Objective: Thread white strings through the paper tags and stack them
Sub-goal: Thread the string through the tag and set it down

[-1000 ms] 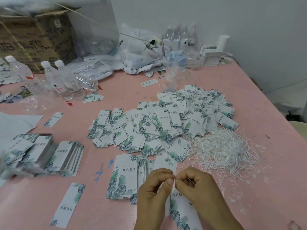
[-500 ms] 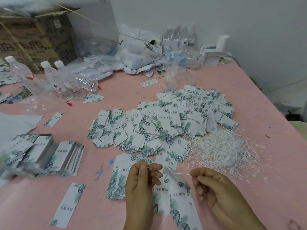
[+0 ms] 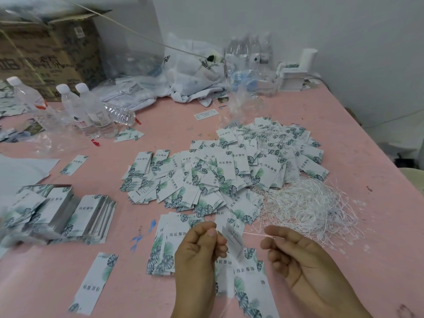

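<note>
My left hand (image 3: 200,246) pinches one end of a white string (image 3: 251,234) and my right hand (image 3: 291,255) pinches the other end, so the string runs taut between them. A paper tag (image 3: 234,242) with a leaf print hangs tilted on that string, close to my left fingers. Under my hands lie several tags in a loose row (image 3: 174,244). A big heap of tags (image 3: 229,171) spreads across the middle of the pink table (image 3: 160,125). A tangle of white strings (image 3: 309,207) lies right of it.
Neat stacks of tags (image 3: 68,212) stand at the left, with a single tag (image 3: 96,283) near the front. Water bottles (image 3: 89,111) stand at the back left beside a cardboard box (image 3: 46,56). Plastic bags (image 3: 190,74) and more bottles crowd the back edge.
My hands were together at the tag's hole; they have drawn apart sideways, pulling the string through, and the tag now hangs on the taut string.
</note>
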Demonstrator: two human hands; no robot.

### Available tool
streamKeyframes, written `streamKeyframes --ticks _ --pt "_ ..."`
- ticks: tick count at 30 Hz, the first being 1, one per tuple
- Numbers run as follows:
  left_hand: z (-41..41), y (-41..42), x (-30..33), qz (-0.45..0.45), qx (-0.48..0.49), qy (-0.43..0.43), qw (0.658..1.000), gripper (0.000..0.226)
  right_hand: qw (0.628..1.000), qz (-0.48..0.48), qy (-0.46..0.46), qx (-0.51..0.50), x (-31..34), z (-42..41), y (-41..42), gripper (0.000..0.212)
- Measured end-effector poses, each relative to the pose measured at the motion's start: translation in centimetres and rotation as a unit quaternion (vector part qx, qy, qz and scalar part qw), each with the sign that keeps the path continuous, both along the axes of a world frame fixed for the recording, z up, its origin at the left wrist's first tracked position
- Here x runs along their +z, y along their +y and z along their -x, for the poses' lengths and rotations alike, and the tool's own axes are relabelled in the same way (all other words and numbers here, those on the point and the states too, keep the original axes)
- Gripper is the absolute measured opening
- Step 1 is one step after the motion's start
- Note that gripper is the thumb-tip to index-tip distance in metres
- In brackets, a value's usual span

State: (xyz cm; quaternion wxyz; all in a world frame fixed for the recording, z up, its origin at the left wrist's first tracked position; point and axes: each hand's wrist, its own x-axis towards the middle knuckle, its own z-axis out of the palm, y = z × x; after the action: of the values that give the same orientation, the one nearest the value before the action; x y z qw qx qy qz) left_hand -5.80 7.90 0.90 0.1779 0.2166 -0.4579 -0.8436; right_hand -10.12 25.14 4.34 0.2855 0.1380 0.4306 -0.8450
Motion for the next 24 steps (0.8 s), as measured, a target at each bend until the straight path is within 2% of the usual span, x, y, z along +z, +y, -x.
streamKeyframes --ticks 7,12,17,24 --pt "-0.3 0.8 0.5 0.05 -0.058 0.017 0.997 0.008 0.994 -0.065 0.084 -0.008 0.4 -0.6 -1.0 0.019" --pt "-0.5 1.2 0.6 0.058 -0.095 0.015 0.994 0.031 0.985 -0.098 0.143 -0.009 0.6 -1.2 -2.0 0.017" --pt "-0.6 1.5 0.7 0.079 -0.112 0.005 0.99 0.017 0.962 -0.169 0.213 -0.022 0.5 -1.6 -2.4 0.025" --pt "-0.7 1.5 0.9 0.099 -0.12 -0.003 0.988 0.015 0.937 -0.221 0.266 -0.042 0.1 -1.8 -2.6 0.025"
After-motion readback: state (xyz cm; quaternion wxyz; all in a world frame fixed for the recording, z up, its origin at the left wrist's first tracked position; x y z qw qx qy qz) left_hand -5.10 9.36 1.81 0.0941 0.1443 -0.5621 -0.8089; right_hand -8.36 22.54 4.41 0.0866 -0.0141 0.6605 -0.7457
